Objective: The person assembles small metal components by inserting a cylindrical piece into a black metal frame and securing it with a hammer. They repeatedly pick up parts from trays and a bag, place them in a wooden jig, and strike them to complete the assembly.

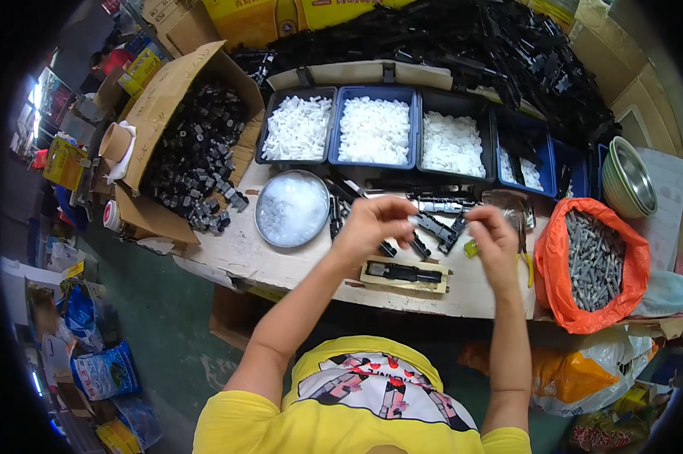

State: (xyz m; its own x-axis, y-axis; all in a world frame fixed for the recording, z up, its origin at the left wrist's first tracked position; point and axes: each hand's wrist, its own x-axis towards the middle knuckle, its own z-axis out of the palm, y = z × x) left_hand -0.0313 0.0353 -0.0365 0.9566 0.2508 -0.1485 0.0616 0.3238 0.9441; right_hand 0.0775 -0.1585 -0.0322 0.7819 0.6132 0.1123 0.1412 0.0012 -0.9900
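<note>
Nearest me, on the near edge of the table (228,261), a black part (402,272) lies in a pale wooden jig (403,284). Above it I hold both hands raised. On my left hand (370,225) the fingers are pinched together; what they hold I cannot tell. My right hand (495,236) is likewise curled, contents unclear. Farther left sits a round metal dish (291,208); at right, an orange bag (593,261) of grey parts.

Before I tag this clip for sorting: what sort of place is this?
Probably a small assembly workshop: trays of white plastic parts, a cardboard box of black parts and an orange bag of grey pieces crowd the workbench.
</note>
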